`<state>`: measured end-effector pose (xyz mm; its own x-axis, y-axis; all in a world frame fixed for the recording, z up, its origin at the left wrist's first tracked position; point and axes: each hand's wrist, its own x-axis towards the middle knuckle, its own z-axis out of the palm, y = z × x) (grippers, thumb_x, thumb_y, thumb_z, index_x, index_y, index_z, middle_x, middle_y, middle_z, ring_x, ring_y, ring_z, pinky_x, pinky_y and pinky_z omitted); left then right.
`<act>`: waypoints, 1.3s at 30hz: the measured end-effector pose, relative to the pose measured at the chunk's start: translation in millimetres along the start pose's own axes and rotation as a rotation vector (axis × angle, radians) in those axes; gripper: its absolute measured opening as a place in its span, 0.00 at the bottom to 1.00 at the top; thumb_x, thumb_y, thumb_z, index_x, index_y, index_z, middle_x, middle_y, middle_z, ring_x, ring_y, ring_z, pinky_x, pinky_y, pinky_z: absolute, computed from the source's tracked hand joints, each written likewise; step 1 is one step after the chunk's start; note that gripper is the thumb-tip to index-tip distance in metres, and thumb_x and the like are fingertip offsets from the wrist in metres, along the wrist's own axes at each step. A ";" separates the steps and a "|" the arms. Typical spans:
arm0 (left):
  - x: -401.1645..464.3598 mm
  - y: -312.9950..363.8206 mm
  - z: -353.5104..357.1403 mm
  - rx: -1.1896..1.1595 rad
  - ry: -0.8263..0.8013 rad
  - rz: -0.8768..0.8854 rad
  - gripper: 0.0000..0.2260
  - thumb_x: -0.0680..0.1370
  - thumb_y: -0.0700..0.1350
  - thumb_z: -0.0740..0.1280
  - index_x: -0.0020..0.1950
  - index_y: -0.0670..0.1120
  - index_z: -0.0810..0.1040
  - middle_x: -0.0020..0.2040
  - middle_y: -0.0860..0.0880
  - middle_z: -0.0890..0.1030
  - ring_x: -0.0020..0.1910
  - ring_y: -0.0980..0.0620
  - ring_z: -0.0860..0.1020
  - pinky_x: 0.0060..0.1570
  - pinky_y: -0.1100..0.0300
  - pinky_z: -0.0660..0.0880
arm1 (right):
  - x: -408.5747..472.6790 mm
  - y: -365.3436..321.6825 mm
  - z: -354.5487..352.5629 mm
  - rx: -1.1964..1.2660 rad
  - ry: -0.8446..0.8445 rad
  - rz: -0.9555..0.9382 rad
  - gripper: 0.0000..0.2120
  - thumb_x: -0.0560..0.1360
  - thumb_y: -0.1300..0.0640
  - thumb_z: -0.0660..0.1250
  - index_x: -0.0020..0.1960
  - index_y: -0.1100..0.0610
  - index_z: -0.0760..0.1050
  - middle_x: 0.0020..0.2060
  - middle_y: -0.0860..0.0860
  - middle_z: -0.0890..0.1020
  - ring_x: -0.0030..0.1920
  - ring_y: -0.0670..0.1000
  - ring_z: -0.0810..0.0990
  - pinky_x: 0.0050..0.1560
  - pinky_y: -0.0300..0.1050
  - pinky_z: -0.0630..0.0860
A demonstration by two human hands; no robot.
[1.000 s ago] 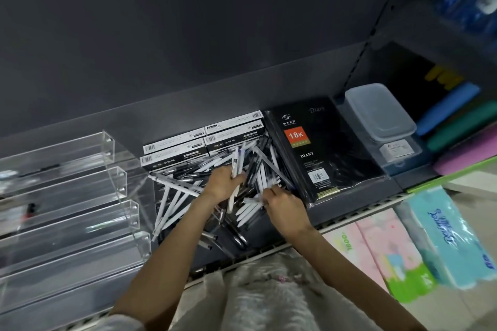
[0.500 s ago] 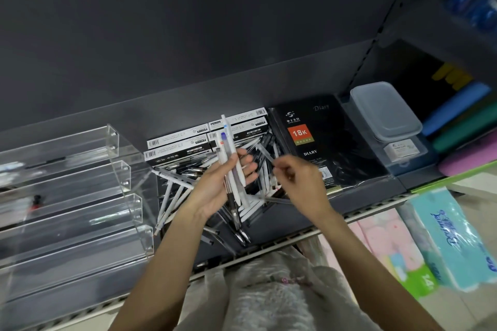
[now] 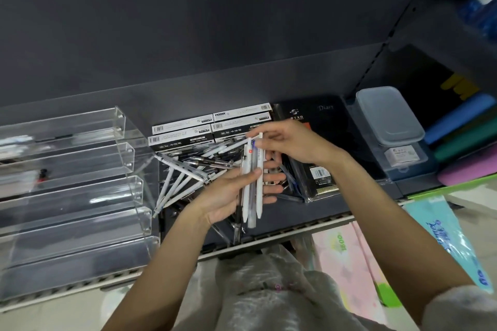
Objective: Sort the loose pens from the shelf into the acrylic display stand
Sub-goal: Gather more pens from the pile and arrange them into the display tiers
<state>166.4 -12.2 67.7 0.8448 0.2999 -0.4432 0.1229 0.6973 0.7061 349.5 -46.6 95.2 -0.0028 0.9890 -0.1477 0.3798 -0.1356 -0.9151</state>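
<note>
Left hand (image 3: 228, 196) fingers curl round pen bundle (image 3: 251, 183), long axis upright, over shelf pile (image 3: 188, 169). Right hand (image 3: 290, 142) pinches bundle tops. Acrylic display stand (image 3: 75, 183) lies left; left hand nearer.

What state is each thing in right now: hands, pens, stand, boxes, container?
Left hand: palm up, grips a bundle of pens.
Bundle: upright in that hand, off the shelf.
Right hand: pinches one white pen at the bundle's top.
Pen pile: loose, scattered on the shelf.
Stand: tiers nearly bare; few items in the upper ones, blurred.
Pen boxes: closed, stacked.
Container: lid on.
</note>
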 end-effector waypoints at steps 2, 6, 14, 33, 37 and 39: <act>-1.8 -3.0 -0.1 0.005 0.030 0.012 0.12 0.80 0.41 0.59 0.60 0.41 0.77 0.48 0.45 0.84 0.43 0.50 0.82 0.44 0.57 0.80 | 2.3 -1.3 3.3 -0.001 -0.030 -0.008 0.12 0.76 0.60 0.66 0.60 0.58 0.77 0.36 0.52 0.81 0.29 0.41 0.76 0.31 0.33 0.72; -6.9 -8.5 -0.5 -0.004 0.019 0.037 0.13 0.77 0.43 0.62 0.58 0.39 0.77 0.37 0.48 0.78 0.33 0.55 0.75 0.37 0.61 0.77 | 9.1 -5.1 5.4 -0.016 -0.126 -0.001 0.10 0.74 0.59 0.70 0.55 0.55 0.80 0.35 0.47 0.79 0.28 0.45 0.72 0.26 0.37 0.68; -19.4 -17.0 -8.4 0.021 0.059 0.064 0.13 0.76 0.44 0.62 0.57 0.41 0.78 0.40 0.49 0.82 0.36 0.55 0.78 0.39 0.62 0.78 | 16.6 -9.6 4.7 0.009 -0.144 -0.050 0.09 0.72 0.62 0.71 0.51 0.64 0.79 0.46 0.56 0.82 0.32 0.46 0.79 0.33 0.36 0.76; -19.6 -20.4 -17.5 -0.553 0.304 0.436 0.11 0.81 0.35 0.55 0.60 0.39 0.72 0.60 0.39 0.80 0.58 0.41 0.79 0.58 0.49 0.77 | -21.8 -3.1 37.1 0.365 0.703 -0.136 0.06 0.75 0.65 0.66 0.48 0.55 0.74 0.40 0.49 0.80 0.37 0.45 0.82 0.44 0.37 0.79; -5.6 -11.3 -3.4 -0.597 0.342 0.470 0.12 0.81 0.33 0.55 0.61 0.38 0.73 0.61 0.39 0.79 0.57 0.43 0.80 0.56 0.51 0.78 | -31.4 2.4 94.2 0.345 0.793 -0.132 0.06 0.76 0.62 0.67 0.49 0.52 0.74 0.41 0.45 0.82 0.42 0.50 0.83 0.45 0.42 0.79; -2.6 -8.2 -1.5 -0.607 0.327 0.483 0.13 0.81 0.34 0.55 0.64 0.38 0.72 0.63 0.40 0.78 0.58 0.45 0.80 0.56 0.52 0.78 | -35.9 6.7 107.1 0.246 0.801 -0.115 0.06 0.76 0.61 0.67 0.50 0.52 0.74 0.41 0.46 0.82 0.43 0.49 0.82 0.44 0.42 0.78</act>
<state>162.4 -17.7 62.2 0.5277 0.7634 -0.3725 -0.5933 0.6451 0.4815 253.1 -89.3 54.2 0.6624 0.7280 0.1768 0.2049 0.0509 -0.9775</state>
